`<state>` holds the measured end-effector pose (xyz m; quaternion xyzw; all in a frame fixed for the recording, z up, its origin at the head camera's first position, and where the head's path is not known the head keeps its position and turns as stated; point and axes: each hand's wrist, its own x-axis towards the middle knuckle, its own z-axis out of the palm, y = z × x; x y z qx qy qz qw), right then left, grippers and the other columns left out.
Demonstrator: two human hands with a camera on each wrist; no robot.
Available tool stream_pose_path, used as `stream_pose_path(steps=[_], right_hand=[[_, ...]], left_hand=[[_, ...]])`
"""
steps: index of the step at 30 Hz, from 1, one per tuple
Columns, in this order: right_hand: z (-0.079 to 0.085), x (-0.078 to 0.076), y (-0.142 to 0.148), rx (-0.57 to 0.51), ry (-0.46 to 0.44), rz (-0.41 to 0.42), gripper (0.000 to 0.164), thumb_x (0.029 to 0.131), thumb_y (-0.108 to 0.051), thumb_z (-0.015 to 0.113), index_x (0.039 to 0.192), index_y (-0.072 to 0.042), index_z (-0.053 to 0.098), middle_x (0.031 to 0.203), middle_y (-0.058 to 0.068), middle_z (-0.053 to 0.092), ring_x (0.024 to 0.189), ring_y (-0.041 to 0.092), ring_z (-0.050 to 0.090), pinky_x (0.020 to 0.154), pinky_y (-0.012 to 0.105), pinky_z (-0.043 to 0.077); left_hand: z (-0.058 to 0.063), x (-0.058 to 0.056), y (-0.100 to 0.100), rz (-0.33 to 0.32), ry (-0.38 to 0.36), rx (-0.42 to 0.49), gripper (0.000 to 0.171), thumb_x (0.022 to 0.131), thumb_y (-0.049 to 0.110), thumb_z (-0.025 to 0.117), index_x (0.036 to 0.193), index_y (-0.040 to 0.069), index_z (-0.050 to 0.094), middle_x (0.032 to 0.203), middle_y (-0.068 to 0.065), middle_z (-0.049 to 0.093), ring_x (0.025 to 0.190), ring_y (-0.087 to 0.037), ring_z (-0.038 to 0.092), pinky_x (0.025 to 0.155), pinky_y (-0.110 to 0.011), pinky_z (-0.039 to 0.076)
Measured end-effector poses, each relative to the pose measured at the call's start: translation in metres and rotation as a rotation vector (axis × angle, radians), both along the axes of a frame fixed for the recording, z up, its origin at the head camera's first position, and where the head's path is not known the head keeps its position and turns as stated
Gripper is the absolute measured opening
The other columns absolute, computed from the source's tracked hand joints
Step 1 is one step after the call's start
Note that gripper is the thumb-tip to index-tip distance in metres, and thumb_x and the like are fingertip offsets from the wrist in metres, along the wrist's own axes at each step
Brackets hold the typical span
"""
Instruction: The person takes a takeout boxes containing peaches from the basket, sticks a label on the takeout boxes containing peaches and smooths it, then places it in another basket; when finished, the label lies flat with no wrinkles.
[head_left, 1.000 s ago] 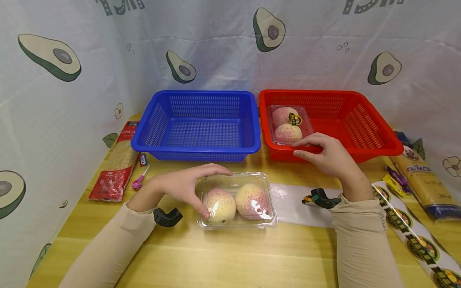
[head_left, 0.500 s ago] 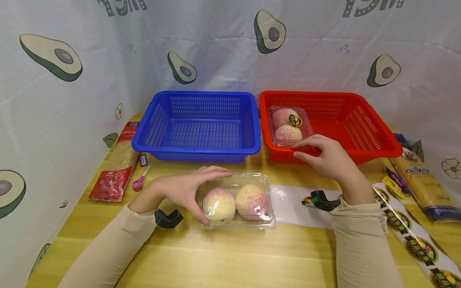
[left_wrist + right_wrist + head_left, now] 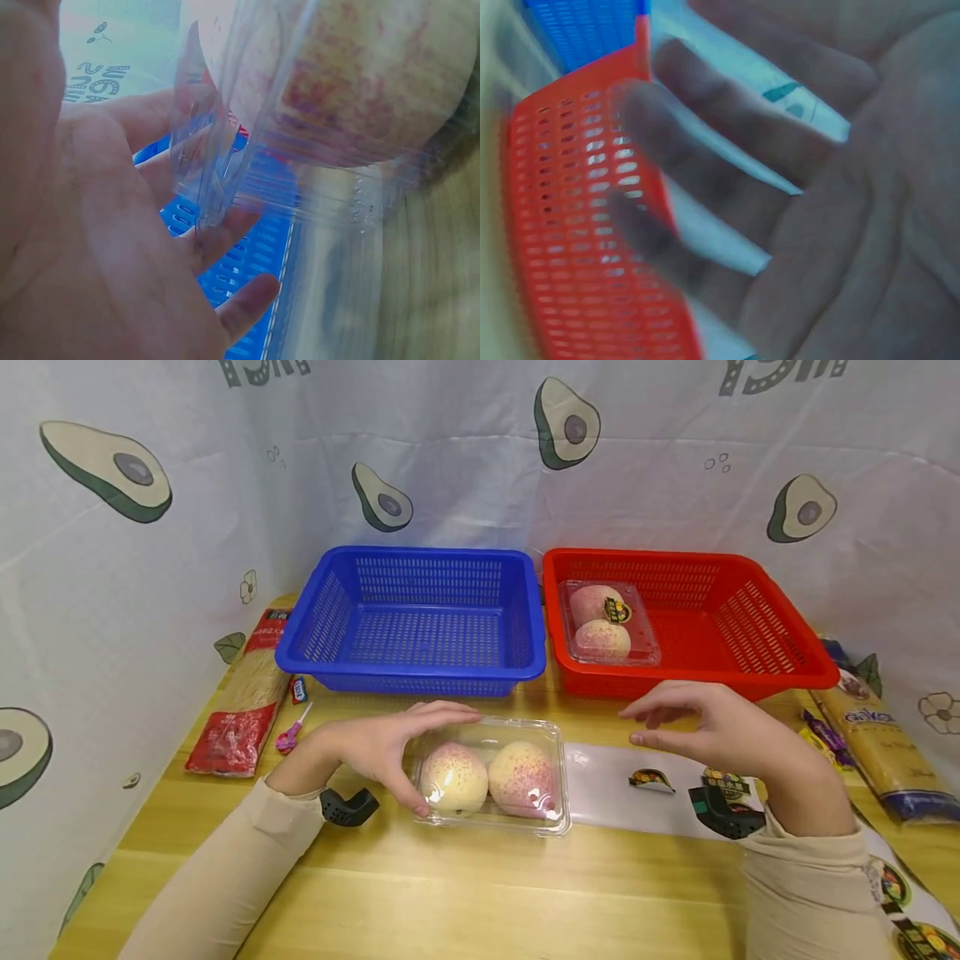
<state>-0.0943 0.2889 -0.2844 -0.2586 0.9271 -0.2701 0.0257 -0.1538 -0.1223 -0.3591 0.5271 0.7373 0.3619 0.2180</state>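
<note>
Backdrop: white fabric curtain printed with halved avocados (image 3: 480,410). Below it, a pale wood-grain tabletop (image 3: 420,885).

At the back, a blue perforated plastic basket (image 3: 412,672) and, just beside it, a red perforated plastic basket (image 3: 652,557).

Object in hand: a clear, rectangular plastic box (image 3: 525,731) with two round, pale-yellow, pink-flecked peaches (image 3: 453,777), on the tabletop in front of the blue basket. A similar lidded box (image 3: 645,639), also with two fruits, lies at the left end of the red basket. A whitish, flat strip (image 3: 600,785) runs right from the first box.

Hands: left hand (image 3: 382,747) grips the first box's left end, thumb on the near side, fingers on the far side. Right hand (image 3: 720,735) is loosely spread, fingers gently curved, holding nothing, in front of the red basket.

Smallest: round-logo sticker (image 3: 617,611) on the basket's box; loose dark sticker (image 3: 651,779) on the strip.

Change: half a second ago the right fingertips were at the red basket's near rim; now drawn back, apart from it. Left grip much the same. Judgement: the basket's box looks settled, the right hand free; work now centres on the left-held box, its lid showing no sticker I can make out.
</note>
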Motion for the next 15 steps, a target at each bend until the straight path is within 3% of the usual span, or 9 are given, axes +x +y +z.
stream_pose_path(steps=[6, 10, 15], right_hand=[[-0.015, -0.011, 0.019, -0.096, -0.278, 0.137, 0.021, 0.090, -0.014, 0.077, 0.112, -0.014, 0.075, 0.104, 0.002, 0.072, 0.087, 0.016, 0.066, 0.073, 0.031, 0.059], [-0.028, -0.021, 0.031, -0.059, -0.440, 0.099, 0.028, 0.091, -0.017, 0.076, 0.116, -0.005, 0.074, 0.107, 0.007, 0.072, 0.090, 0.017, 0.065, 0.074, 0.030, 0.059], [-0.046, -0.028, 0.043, -0.032, -0.541, 0.082, 0.029, 0.091, -0.012, 0.076, 0.116, 0.002, 0.072, 0.102, 0.007, 0.072, 0.087, 0.017, 0.064, 0.074, 0.029, 0.058]], left_hand=[[0.000, -0.001, -0.002, 0.004, -0.017, -0.002, 0.113, 0.072, 0.035, 0.092, 0.159, 0.009, 0.024, 0.163, -0.012, 0.017, 0.148, -0.024, 0.016, 0.116, -0.055, 0.023], [-0.001, -0.002, -0.002, 0.008, -0.026, -0.014, 0.114, 0.072, 0.035, 0.092, 0.160, 0.010, 0.023, 0.164, -0.013, 0.017, 0.149, -0.022, 0.015, 0.117, -0.054, 0.022], [-0.002, -0.002, 0.000, 0.010, -0.040, -0.022, 0.114, 0.072, 0.036, 0.091, 0.160, 0.012, 0.023, 0.164, -0.012, 0.016, 0.149, -0.022, 0.015, 0.116, -0.055, 0.023]])
